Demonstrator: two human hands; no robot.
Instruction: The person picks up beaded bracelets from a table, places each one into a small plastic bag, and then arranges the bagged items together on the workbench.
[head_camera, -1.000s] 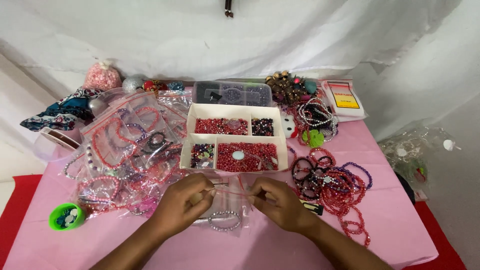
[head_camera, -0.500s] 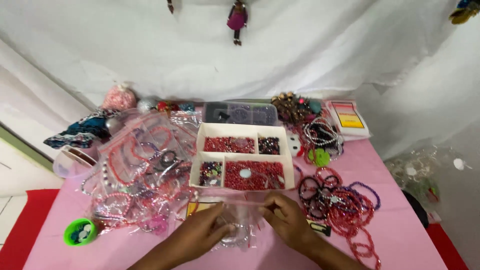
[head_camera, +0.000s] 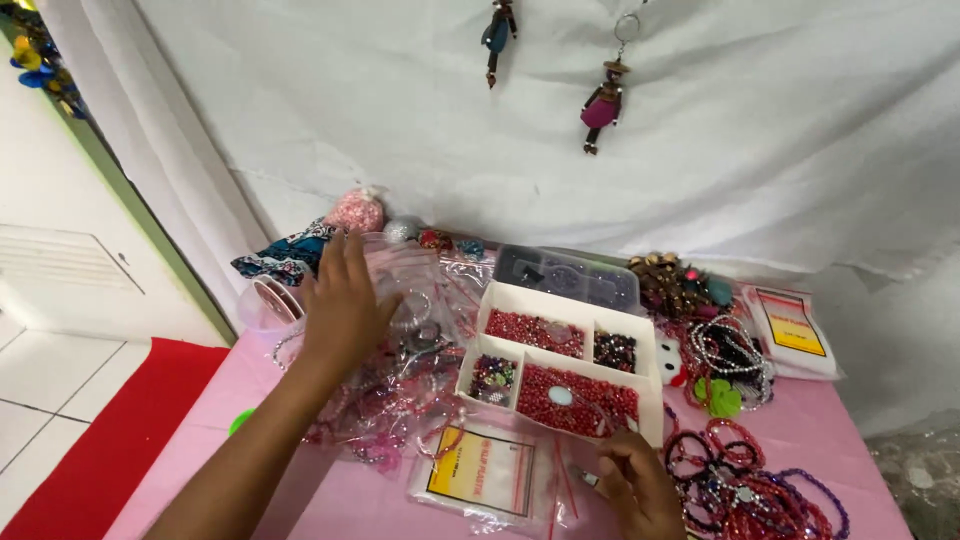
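Bagged bracelets and bead box crowd table.

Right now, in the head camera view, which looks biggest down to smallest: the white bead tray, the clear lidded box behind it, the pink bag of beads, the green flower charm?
1. White bead tray
2. Clear lidded box; it lies farther back, so its true size is unsure
3. Pink bag of beads
4. Green flower charm

Red beads fill a white box on a pink tablecloth beside a red floor mat.
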